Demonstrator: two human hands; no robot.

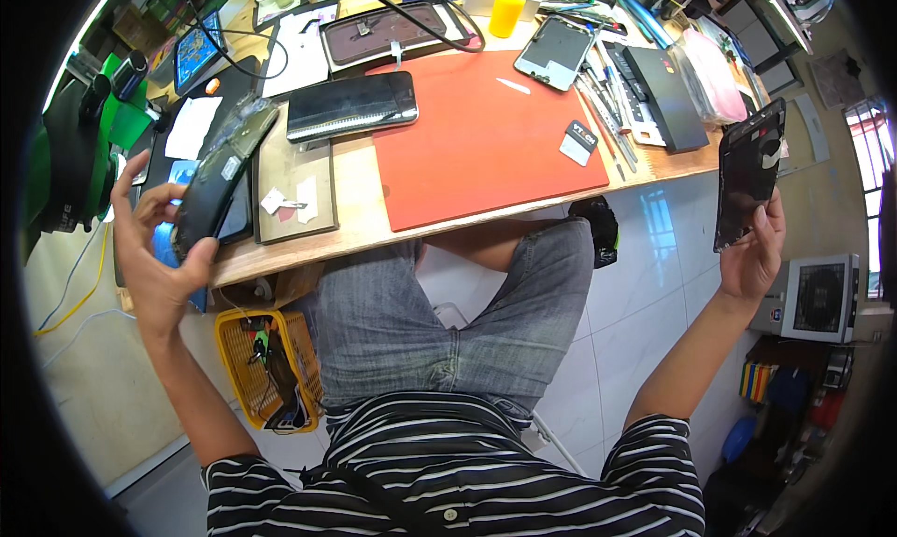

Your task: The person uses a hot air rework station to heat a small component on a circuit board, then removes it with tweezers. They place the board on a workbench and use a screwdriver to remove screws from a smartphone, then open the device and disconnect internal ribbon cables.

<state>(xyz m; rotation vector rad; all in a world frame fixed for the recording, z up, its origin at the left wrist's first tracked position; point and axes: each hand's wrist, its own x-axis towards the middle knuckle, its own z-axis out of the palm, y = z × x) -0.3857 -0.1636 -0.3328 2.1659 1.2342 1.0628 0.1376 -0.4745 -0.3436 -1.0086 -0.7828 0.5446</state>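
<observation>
Casing (210,191) is held in left grip (154,280) left of mat (476,145), panel (747,173) in right grip (752,255) right of it; parts-sorting is judged in hand, controlled set-down called for.

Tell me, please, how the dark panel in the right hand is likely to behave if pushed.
The panel is probably stiff: gripped near its lower end by the right hand, it stands up without sagging. It looks thin, so likely light for its size, and might crack.

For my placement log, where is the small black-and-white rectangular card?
In the head view, the card lies right of centre, on the orange-red rectangular mat, near its right edge.
</observation>
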